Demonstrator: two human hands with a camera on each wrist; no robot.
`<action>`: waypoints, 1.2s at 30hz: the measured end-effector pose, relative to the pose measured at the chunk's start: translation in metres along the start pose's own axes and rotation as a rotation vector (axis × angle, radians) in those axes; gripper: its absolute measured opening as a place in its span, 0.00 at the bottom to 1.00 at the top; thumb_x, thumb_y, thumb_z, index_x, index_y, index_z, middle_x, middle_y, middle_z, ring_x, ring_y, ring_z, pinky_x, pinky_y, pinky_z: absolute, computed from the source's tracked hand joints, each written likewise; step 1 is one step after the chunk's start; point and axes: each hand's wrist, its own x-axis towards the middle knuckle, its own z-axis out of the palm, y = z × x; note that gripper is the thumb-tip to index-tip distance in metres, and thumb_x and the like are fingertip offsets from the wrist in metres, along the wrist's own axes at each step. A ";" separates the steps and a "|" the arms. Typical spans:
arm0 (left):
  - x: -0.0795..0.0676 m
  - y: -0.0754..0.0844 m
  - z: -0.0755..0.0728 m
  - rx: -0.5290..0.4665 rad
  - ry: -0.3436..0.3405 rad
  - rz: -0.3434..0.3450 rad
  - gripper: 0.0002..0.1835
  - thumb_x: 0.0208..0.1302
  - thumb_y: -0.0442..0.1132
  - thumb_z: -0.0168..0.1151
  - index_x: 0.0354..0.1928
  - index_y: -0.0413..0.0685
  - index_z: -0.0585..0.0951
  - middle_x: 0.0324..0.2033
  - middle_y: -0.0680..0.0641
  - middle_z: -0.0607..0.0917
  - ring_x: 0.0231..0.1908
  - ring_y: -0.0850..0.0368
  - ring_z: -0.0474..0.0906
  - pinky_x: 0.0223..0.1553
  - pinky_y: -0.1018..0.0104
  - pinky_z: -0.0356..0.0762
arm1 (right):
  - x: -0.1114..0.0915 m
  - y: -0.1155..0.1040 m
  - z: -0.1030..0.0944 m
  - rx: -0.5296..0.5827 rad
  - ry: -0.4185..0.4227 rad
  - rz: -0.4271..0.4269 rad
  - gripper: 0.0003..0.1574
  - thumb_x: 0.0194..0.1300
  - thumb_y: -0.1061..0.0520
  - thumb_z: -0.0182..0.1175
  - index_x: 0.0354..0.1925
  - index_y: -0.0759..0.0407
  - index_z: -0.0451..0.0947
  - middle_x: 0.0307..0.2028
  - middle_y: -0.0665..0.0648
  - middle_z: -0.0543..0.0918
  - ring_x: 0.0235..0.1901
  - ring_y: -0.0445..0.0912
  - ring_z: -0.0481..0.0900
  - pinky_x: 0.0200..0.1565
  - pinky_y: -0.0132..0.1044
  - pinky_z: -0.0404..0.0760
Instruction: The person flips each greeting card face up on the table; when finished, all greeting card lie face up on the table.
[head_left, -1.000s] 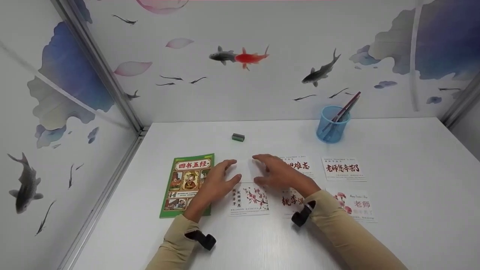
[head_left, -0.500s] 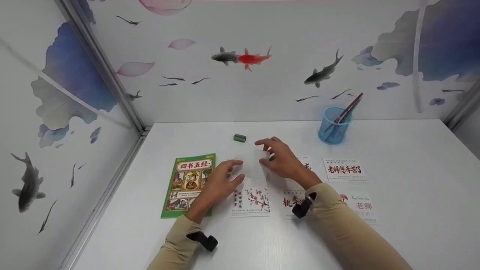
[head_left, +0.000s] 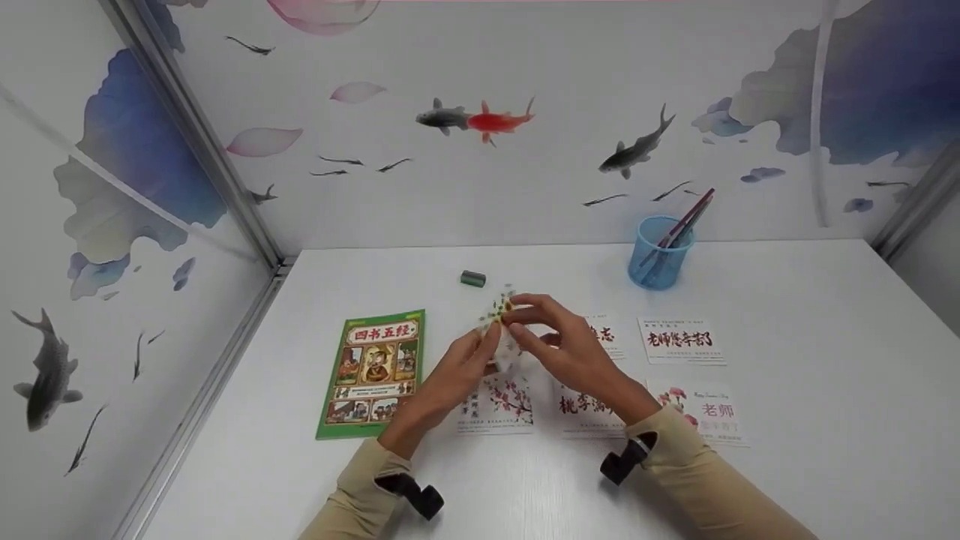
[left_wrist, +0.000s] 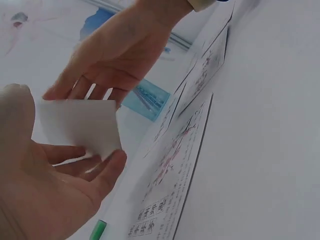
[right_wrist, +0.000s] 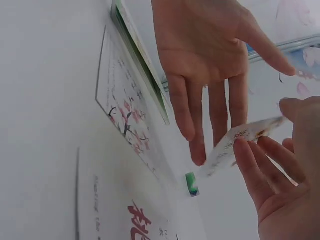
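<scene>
Above the table's middle, my right hand (head_left: pixel 581 356) pinches a small card (left_wrist: pixel 80 122) between thumb and fingers. One side of the card is plain white in the left wrist view. Its other side has a yellow and green print, blurred in the head view. Close on the card's left is my left hand (head_left: pixel 448 375), with fingers straight and thumb spread in the right wrist view; its fingertips are at the card's edge. Under the hands lies a card with pink blossoms (head_left: pixel 506 409), partly covered by them.
A green-edged picture book (head_left: pixel 371 375) lies left of the hands. Several printed cards, such as the red-lettered card (head_left: pixel 682 340), lie to the right. Behind stand a blue mesh pen cup (head_left: pixel 660 255) with pencils and a small green block (head_left: pixel 473 278). Printed walls enclose the table.
The card, white side up near the table before, is now raised and tilted, with its printed side showing in the head view. My hands have come together around it.
</scene>
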 end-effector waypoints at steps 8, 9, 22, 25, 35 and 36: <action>-0.001 -0.012 0.000 -0.023 0.025 -0.011 0.25 0.80 0.38 0.57 0.76 0.51 0.74 0.64 0.44 0.84 0.56 0.48 0.87 0.59 0.52 0.86 | -0.005 0.008 -0.008 -0.186 0.029 -0.058 0.34 0.77 0.56 0.68 0.76 0.45 0.74 0.65 0.50 0.83 0.62 0.49 0.79 0.54 0.51 0.86; -0.001 -0.014 -0.001 -0.028 0.023 -0.017 0.25 0.80 0.39 0.57 0.75 0.51 0.75 0.62 0.44 0.86 0.54 0.48 0.88 0.57 0.52 0.86 | -0.005 0.009 -0.008 -0.212 0.037 -0.056 0.36 0.75 0.57 0.70 0.77 0.44 0.73 0.66 0.51 0.83 0.61 0.50 0.77 0.54 0.52 0.84; 0.001 -0.014 -0.009 -0.218 0.107 0.009 0.36 0.77 0.41 0.66 0.80 0.45 0.63 0.68 0.36 0.81 0.60 0.47 0.86 0.58 0.56 0.87 | -0.003 0.014 -0.010 -0.224 0.060 0.070 0.42 0.72 0.48 0.74 0.77 0.55 0.71 0.34 0.48 0.90 0.30 0.40 0.85 0.34 0.34 0.81; 0.003 -0.013 -0.009 -0.190 0.188 0.004 0.28 0.81 0.45 0.63 0.76 0.46 0.68 0.60 0.39 0.87 0.50 0.52 0.87 0.49 0.62 0.86 | -0.003 0.013 -0.009 -0.231 0.072 0.102 0.50 0.70 0.45 0.75 0.81 0.53 0.65 0.41 0.50 0.90 0.32 0.43 0.86 0.37 0.36 0.83; 0.005 -0.017 -0.013 -0.057 0.335 -0.004 0.23 0.85 0.57 0.53 0.65 0.49 0.80 0.37 0.49 0.81 0.30 0.60 0.75 0.32 0.70 0.73 | -0.002 0.013 -0.006 -0.164 0.087 0.037 0.35 0.72 0.57 0.72 0.72 0.53 0.72 0.63 0.57 0.85 0.47 0.46 0.89 0.45 0.45 0.89; 0.005 -0.016 -0.014 -0.058 0.336 -0.001 0.24 0.85 0.58 0.53 0.66 0.48 0.79 0.39 0.49 0.83 0.32 0.60 0.78 0.33 0.70 0.75 | -0.003 0.013 -0.006 -0.153 0.078 0.036 0.30 0.73 0.58 0.72 0.68 0.54 0.74 0.61 0.57 0.86 0.45 0.45 0.89 0.44 0.43 0.90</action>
